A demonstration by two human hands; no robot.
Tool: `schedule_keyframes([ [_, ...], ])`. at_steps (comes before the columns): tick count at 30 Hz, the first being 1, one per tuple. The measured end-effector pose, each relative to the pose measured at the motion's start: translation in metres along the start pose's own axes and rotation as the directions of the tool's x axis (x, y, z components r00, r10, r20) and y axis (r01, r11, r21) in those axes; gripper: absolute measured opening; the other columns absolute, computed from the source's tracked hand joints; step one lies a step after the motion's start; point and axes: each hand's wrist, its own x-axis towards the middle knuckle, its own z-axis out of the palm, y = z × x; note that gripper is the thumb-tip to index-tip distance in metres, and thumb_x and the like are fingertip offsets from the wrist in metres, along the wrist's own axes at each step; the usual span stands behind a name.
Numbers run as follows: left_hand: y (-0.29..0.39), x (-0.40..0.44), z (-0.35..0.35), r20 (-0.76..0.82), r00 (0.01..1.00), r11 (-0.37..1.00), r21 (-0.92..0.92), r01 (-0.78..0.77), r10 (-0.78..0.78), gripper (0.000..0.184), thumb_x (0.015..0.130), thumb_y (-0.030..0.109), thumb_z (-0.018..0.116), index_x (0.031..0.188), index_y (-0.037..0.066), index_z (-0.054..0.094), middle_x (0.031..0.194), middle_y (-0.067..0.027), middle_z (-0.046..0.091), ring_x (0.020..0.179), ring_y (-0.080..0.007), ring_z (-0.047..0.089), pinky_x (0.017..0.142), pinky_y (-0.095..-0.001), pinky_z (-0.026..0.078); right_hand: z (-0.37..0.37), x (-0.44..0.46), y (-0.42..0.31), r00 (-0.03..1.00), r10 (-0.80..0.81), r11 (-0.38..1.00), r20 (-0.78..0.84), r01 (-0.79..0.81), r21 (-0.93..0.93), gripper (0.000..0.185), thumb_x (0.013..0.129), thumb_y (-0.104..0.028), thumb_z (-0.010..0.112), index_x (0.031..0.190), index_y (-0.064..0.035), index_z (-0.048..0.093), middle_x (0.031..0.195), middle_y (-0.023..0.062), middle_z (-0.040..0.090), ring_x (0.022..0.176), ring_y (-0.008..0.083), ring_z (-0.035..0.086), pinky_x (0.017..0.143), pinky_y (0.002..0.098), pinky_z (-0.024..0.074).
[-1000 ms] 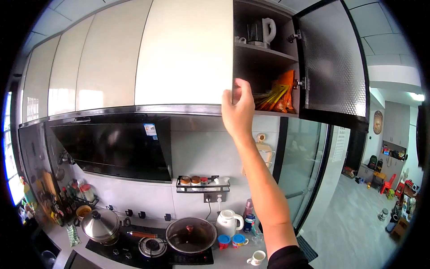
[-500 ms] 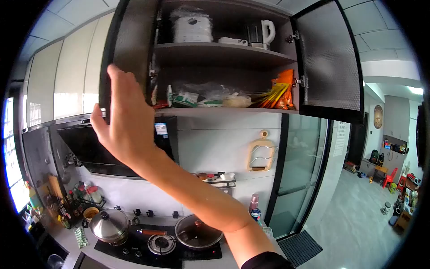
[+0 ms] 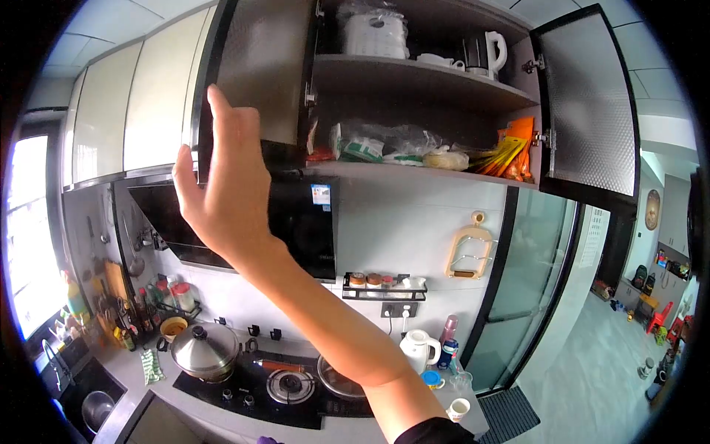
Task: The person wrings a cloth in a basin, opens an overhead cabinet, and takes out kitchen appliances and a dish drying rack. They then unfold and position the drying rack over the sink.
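Note:
My right hand [image 3: 235,177] is raised at the left door of the wall cabinet, its back towards me. This cabinet door [image 3: 262,81] has a black frame and a textured glass panel, and it stands swung out. My thumb lies to the left of the frame's edge and my index finger reaches up over it, so the edge sits between them; the other fingers are bent and partly hidden. Inside the open cabinet [image 3: 421,81] are a bagged white container [image 3: 376,33], a glass kettle [image 3: 484,55] and several plastic bags [image 3: 399,144]. My left hand is out of view.
The right cabinet door [image 3: 588,111] also stands open. Below are a range hood [image 3: 303,229], a steel lidded pot [image 3: 205,351] and a gas burner [image 3: 290,386]. A white kettle [image 3: 418,349] and a mug [image 3: 458,409] stand on the counter, near a glass door [image 3: 525,288].
The view has turned left and down, so more of the counter, sink and white kettle shows. My right hand stays at the left cabinet door's edge.

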Motion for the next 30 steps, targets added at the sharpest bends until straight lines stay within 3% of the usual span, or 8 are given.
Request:
schedule_keyframes([
  [7, -0.013, 0.022, 0.007, 0.144, 0.989, 0.995, 0.098, -0.033, 0.018, 0.036, 0.093, 0.012, 0.064, 0.126, 0.002, 0.055, 0.109, -0.0034, 0.065, 0.082, -0.0088, 0.058, 0.067, -0.0233, 0.044, -0.106, -0.168, -0.045, 0.872, 0.279, 0.907, 0.403, -0.377, 0.186, 0.036, 0.08, 0.004, 0.065, 0.115, -0.0018, 0.06, 0.101, 0.0123, 0.064, 0.084, 0.0227, 0.061, 0.071, 0.0326, 0.0491],
  [10, -0.005, 0.033, 0.022, 0.205, 0.953, 0.953, 0.249, 0.17, -0.224, 0.045, 0.082, 0.015, 0.077, 0.119, 0.0, 0.056, 0.098, -0.0052, 0.065, 0.088, -0.0127, 0.061, 0.077, -0.0303, 0.053, -0.172, -0.351, -0.095, 0.157, 0.552, 0.48, 0.819, -0.863, -0.158, 0.055, 0.087, -0.02, 0.074, 0.132, -0.0026, 0.049, 0.122, 0.0152, 0.057, 0.102, 0.0251, 0.061, 0.09, 0.0335, 0.0504],
  [11, -0.024, 0.034, 0.021, 0.293, 0.926, 0.96, 0.216, 0.178, -0.238, 0.051, 0.082, 0.019, 0.08, 0.121, -0.001, 0.055, 0.102, -0.0065, 0.065, 0.091, -0.0136, 0.062, 0.08, -0.0307, 0.053, -0.207, -0.434, -0.12, 0.096, 0.565, 0.5, 0.82, -0.83, -0.247, 0.072, 0.089, -0.034, 0.073, 0.145, -0.0054, 0.039, 0.134, 0.0168, 0.05, 0.112, 0.0262, 0.058, 0.095, 0.0347, 0.0496],
  [13, -0.02, 0.032, 0.025, 0.404, 0.843, 0.848, 0.519, 0.108, -0.355, 0.066, 0.078, 0.026, 0.082, 0.127, -0.005, 0.051, 0.109, -0.013, 0.065, 0.1, -0.0174, 0.062, 0.085, -0.0325, 0.052, -0.272, -0.524, -0.176, -0.481, 0.505, -0.285, 0.717, -0.877, -0.387, 0.069, 0.09, -0.038, 0.071, 0.145, -0.0071, 0.042, 0.128, 0.013, 0.056, 0.11, 0.0209, 0.059, 0.091, 0.0337, 0.0514],
  [15, -0.038, 0.025, 0.03, 0.403, 0.805, 0.79, 0.6, 0.126, -0.434, 0.066, 0.079, 0.027, 0.08, 0.128, -0.005, 0.051, 0.114, -0.0183, 0.064, 0.102, -0.0236, 0.064, 0.087, -0.0356, 0.053, -0.3, -0.5, -0.197, -0.675, 0.459, -0.642, 0.578, -0.701, -0.309, 0.044, 0.094, -0.028, 0.068, 0.13, -0.0059, 0.055, 0.112, 0.0071, 0.063, 0.099, 0.0144, 0.062, 0.071, 0.0272, 0.0552],
  [22, -0.097, 0.035, 0.046, 0.485, 0.593, 0.726, 0.632, 0.271, -0.643, 0.046, 0.085, 0.018, 0.075, 0.123, -0.002, 0.058, 0.1, -0.011, 0.067, 0.088, -0.0159, 0.065, 0.078, -0.03, 0.054, -0.361, -0.576, -0.24, -0.809, 0.44, -0.749, 0.39, -0.57, -0.336, 0.025, 0.089, -0.016, 0.072, 0.107, -0.0009, 0.063, 0.079, 0.001, 0.063, 0.063, 0.0078, 0.057, 0.052, 0.0226, 0.0434],
  [23, -0.133, 0.037, 0.042, 0.5, 0.736, 0.799, 0.594, 0.093, -0.457, 0.039, 0.087, 0.016, 0.073, 0.119, -0.002, 0.061, 0.092, -0.0086, 0.069, 0.083, -0.0135, 0.065, 0.074, -0.0283, 0.054, -0.361, -0.572, -0.234, -0.83, 0.454, -0.761, 0.323, -0.55, -0.344, 0.019, 0.09, -0.016, 0.071, 0.098, 0.0003, 0.065, 0.074, 0.001, 0.062, 0.061, 0.0077, 0.055, 0.05, 0.0229, 0.0416],
  [30, -0.169, 0.121, 0.077, 0.217, 0.786, 0.539, 0.825, 0.169, -0.579, 0.051, 0.091, 0.049, 0.062, 0.088, -0.002, 0.071, 0.067, -0.0176, 0.068, 0.056, -0.0244, 0.069, 0.058, -0.0356, 0.055, -0.373, -0.611, -0.194, -0.741, 0.585, -0.757, 0.328, -0.645, -0.106, 0.025, 0.094, -0.016, 0.063, 0.113, 0.001, 0.065, 0.079, 0.0036, 0.063, 0.062, 0.0088, 0.058, 0.054, 0.0244, 0.0467],
])
